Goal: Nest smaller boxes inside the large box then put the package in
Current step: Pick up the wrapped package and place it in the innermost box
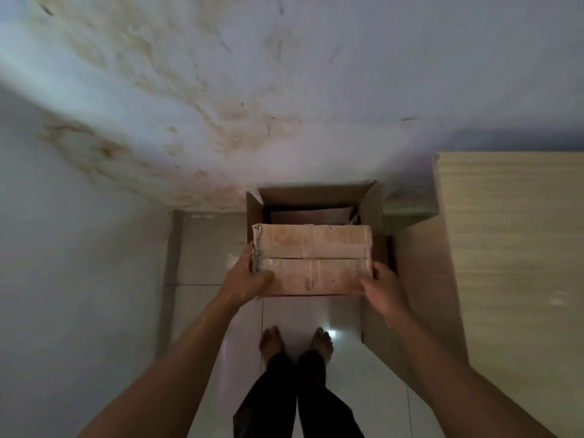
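The package (pixel 311 259), a taped brown carton, sat between the two hands and was gripped by both. The left hand (pixel 245 279) closed around its near left corner, thumb lying on the top face and fingers hidden behind the left side. The right hand (pixel 384 289) clasped the near right corner, thumb on the top face, fingers tucked under or behind the right edge. The package was held level, its long side running from hand to hand, with a seam across the top parallel to that side.

Just beyond the hands stood the large box (pixel 316 200), open, flaps up, with the far part of the package overlapping its near rim in view. A darker inner box (pixel 311 214) showed inside the opening, past the package's far edge.

To the right of the right hand a wooden cabinet (pixel 505 248) stood close beside the box. To the left of the left hand the tiled floor (pixel 205 248) lay open up to a stained wall (pixel 189 105). Below the hands, bare feet (pixel 297 343) stood on the tiles, with clear floor between them and the box.
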